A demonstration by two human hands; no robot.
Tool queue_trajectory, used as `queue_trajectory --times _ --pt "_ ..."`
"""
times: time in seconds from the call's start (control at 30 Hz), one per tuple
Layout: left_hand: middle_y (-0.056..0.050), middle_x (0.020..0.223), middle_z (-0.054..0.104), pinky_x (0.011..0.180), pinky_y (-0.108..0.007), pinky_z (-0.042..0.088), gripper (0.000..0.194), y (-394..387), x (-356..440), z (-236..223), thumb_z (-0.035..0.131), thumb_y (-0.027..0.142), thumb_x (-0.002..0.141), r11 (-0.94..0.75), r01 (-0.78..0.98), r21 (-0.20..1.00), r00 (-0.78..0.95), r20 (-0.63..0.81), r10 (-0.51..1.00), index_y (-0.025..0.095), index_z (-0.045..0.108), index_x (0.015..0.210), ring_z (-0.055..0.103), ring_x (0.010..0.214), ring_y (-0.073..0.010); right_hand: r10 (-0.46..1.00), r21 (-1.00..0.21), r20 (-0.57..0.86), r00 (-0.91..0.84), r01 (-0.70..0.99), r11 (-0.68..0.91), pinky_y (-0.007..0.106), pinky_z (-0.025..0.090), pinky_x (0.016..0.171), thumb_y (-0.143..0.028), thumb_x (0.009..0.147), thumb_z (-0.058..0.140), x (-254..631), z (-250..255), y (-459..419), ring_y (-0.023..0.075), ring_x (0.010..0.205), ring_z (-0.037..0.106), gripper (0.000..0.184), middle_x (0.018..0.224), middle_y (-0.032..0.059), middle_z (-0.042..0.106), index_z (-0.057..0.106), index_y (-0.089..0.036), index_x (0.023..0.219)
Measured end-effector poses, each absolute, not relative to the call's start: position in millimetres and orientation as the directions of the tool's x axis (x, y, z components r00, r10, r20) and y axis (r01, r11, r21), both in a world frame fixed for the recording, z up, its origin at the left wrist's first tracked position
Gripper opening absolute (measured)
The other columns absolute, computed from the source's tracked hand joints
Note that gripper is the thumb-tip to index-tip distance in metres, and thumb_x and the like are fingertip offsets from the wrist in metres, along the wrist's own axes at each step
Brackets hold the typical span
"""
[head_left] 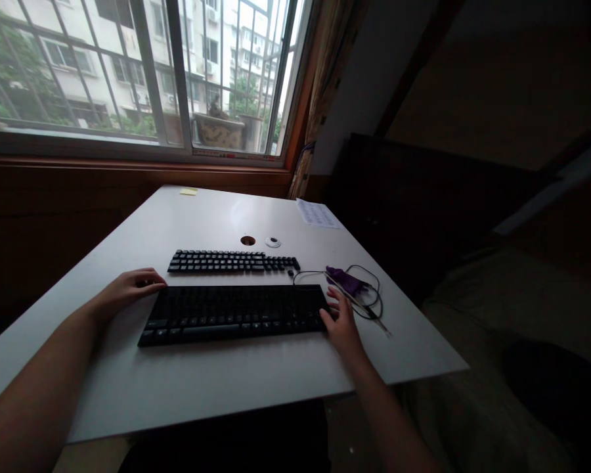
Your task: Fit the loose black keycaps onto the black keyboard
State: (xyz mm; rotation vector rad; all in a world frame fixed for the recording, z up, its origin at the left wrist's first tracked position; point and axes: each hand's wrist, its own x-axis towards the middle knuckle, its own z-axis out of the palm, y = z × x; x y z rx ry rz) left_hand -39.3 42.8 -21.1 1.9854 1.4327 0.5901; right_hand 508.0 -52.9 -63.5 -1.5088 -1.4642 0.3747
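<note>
A large black keyboard [234,313] lies across the white table [207,378] in front of me. My left hand [131,288] rests at its far left corner, fingers curled against the edge. My right hand [342,322] touches its right end, fingers bent around the side. Behind it lies a second, smaller black keyboard [231,261]. Just right of my right hand sits a purple object [347,280] amid a coil of black cable [369,295], with a thin stick [362,305] lying across it.
A round cable hole [247,240] and a white cap [272,242] sit behind the small keyboard. A printed sheet [318,214] lies at the far right corner, a yellow note [188,191] at the far edge. A barred window [142,72] and dark furniture [423,210] stand beyond.
</note>
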Motion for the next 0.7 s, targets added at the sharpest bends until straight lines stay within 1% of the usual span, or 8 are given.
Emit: queue_trajectory --times 0.07,0.2,0.33,0.47,0.6,0.7 --pt "-0.010 0.103 0.070 0.092 -0.037 0.047 0.055 44.1 -40.2 -22.3 0.063 0.069 0.082 -0.227 0.668 0.709 0.326 -0.004 0.945 0.017 0.076 0.096 0.062 0.099 -0.0272 0.892 -0.802 0.376 0.250 0.570 0.179 0.047 0.054 0.094 -0.037 0.089 0.059 508.5 -63.8 -52.3 0.0248 0.107 0.059 0.053 0.136 0.0127 0.049 0.046 -0.026 0.140" --pt "-0.009 0.102 0.070 0.092 -0.036 0.047 0.056 42.9 -39.1 -20.3 0.062 0.069 0.082 -0.225 0.660 0.717 0.335 -0.013 0.942 0.017 0.075 0.096 0.061 0.100 -0.0272 0.897 -0.792 0.374 0.235 0.584 0.177 0.049 0.054 0.094 -0.038 0.085 0.065 509.7 -64.8 -51.1 0.0256 0.106 0.059 0.061 0.137 0.0132 0.049 0.045 -0.026 0.141" --pt "-0.009 0.101 0.071 0.091 -0.036 0.047 0.056 39.6 -36.0 -14.9 0.061 0.069 0.082 -0.229 0.669 0.707 0.321 0.004 0.947 0.017 0.075 0.095 0.061 0.100 -0.0275 0.892 -0.809 0.369 0.262 0.563 0.169 0.049 0.054 0.093 -0.037 0.088 0.059 509.3 -64.0 -51.6 0.0251 0.105 0.060 0.054 0.135 0.0125 0.052 0.047 -0.026 0.140" --pt "-0.009 0.099 0.071 0.089 -0.035 0.048 0.056 40.2 -35.0 -13.8 0.063 0.070 0.080 -0.220 0.673 0.706 0.319 -0.008 0.948 0.017 0.075 0.092 0.062 0.098 -0.0272 0.895 -0.792 0.374 0.243 0.585 0.172 0.050 0.054 0.093 -0.039 0.084 0.066 509.4 -64.1 -52.3 0.0264 0.106 0.060 0.062 0.136 0.0126 0.051 0.046 -0.027 0.141" --pt "-0.010 0.098 0.072 0.087 -0.035 0.050 0.055 43.1 -36.0 -15.8 0.063 0.070 0.079 -0.215 0.676 0.705 0.318 -0.017 0.948 0.017 0.075 0.090 0.064 0.096 -0.0276 0.895 -0.807 0.368 0.251 0.565 0.173 0.049 0.055 0.092 -0.037 0.087 0.061 510.6 -65.7 -51.7 0.0260 0.105 0.061 0.057 0.136 0.0134 0.051 0.046 -0.027 0.140" --pt "-0.010 0.098 0.072 0.088 -0.035 0.050 0.055 43.7 -36.4 -16.3 0.062 0.069 0.080 -0.226 0.675 0.703 0.330 -0.013 0.944 0.017 0.075 0.090 0.064 0.096 -0.0277 0.897 -0.803 0.363 0.251 0.573 0.165 0.049 0.055 0.093 -0.040 0.086 0.065 510.2 -66.0 -51.9 0.0263 0.106 0.060 0.060 0.138 0.0133 0.050 0.045 -0.027 0.141"
